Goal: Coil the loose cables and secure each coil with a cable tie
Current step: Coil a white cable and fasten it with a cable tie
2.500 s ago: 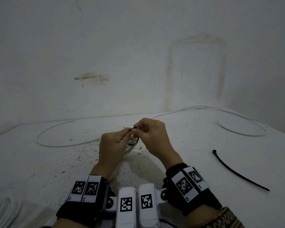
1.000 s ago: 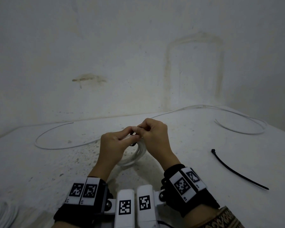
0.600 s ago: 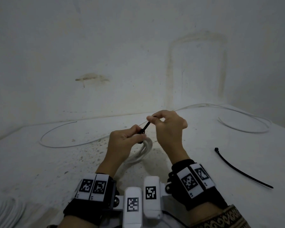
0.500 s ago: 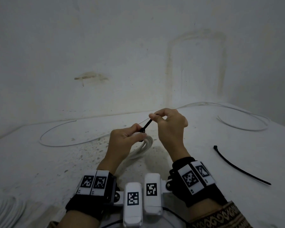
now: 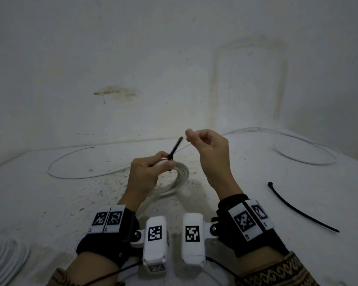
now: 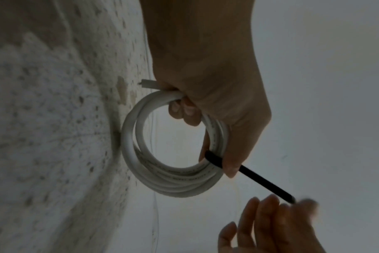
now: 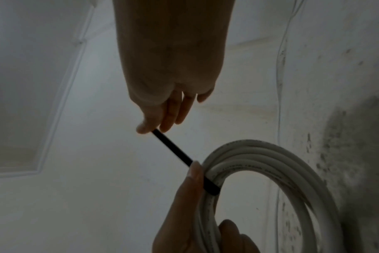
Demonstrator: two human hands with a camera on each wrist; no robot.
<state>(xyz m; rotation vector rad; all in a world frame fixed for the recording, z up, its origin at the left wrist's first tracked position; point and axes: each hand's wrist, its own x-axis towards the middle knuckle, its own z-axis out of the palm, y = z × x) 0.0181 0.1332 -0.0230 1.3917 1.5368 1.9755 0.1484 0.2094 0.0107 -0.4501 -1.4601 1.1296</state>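
Gripping the white coil [image 5: 180, 174] and black cable tie [image 5: 175, 148] with our left hand [image 5: 146, 174], our right hand [image 5: 210, 149] hangs loosely curled, holding nothing.

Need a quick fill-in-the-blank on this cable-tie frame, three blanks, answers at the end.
The person's ___ hand grips the white cable coil.
The cable tie wrapped round that coil is ___ in colour.
A spare cable tie lies on the surface on the person's ___ side.
Missing words: left; black; right.
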